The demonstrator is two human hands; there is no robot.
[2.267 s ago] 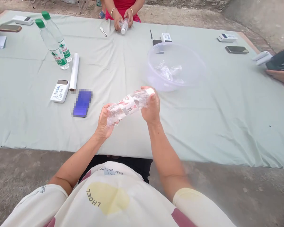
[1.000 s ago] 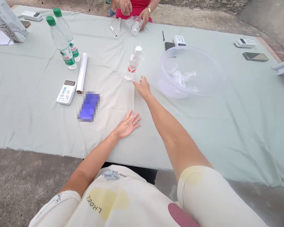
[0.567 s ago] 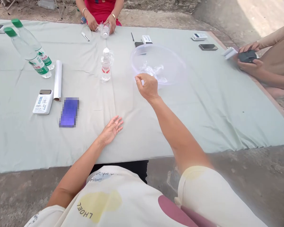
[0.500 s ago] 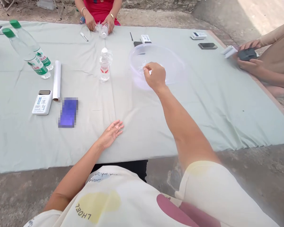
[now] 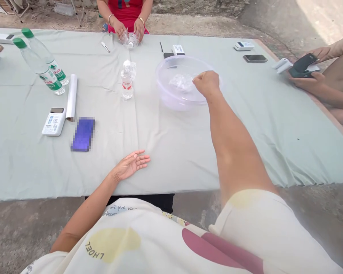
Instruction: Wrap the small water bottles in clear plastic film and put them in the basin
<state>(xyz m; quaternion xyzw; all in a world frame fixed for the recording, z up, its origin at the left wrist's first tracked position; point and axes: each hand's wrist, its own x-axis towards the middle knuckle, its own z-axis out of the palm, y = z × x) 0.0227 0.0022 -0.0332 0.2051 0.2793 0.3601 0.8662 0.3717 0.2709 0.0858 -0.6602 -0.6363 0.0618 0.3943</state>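
Observation:
My right hand (image 5: 207, 82) reaches over the clear plastic bowl (image 5: 167, 97), fingers pinched together above the crumpled clear plastic film (image 5: 182, 81) lying inside; whether it grips the film I cannot make out. My left hand (image 5: 130, 165) rests palm up on the pale green cloth (image 5: 246, 129) near the front edge, fingers spread, holding nothing. A small water bottle (image 5: 127, 80) with a white cap and red label, wrapped in clear film, stands upright left of the bowl.
Two green-capped bottles (image 5: 42, 68), a white roll (image 5: 72, 97), a white device (image 5: 54, 121) and a blurred blue object (image 5: 83, 134) lie at left. A person in red (image 5: 127, 15) handles a bottle across the cloth. Another person's hands (image 5: 317, 82) hold a dark device at right.
I set the wrapped bottle upright on the cloth and let go. My right hand then moved right and over the bowl. My left hand dropped open onto the cloth.

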